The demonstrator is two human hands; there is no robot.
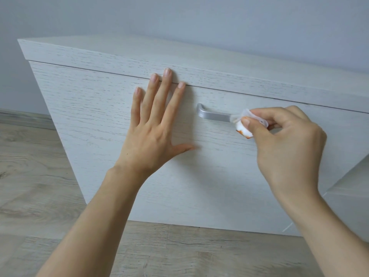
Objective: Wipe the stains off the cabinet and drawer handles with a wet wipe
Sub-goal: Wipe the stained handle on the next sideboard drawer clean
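The right hand pinches a bunched white wet wipe between thumb and curled fingers, pressing it against the right part of the single grey metal handle; hand and wipe hide that end of the bar, so only its left end and bend show. The wipe carries orange smears along its lower edge. The left hand lies flat with fingers spread on the drawer front, just left of the handle, its fingertips reaching the seam under the cabinet top. The cabinet is pale, whitewashed wood grain. Below it runs a grey wood-look floor; behind it, a plain wall.
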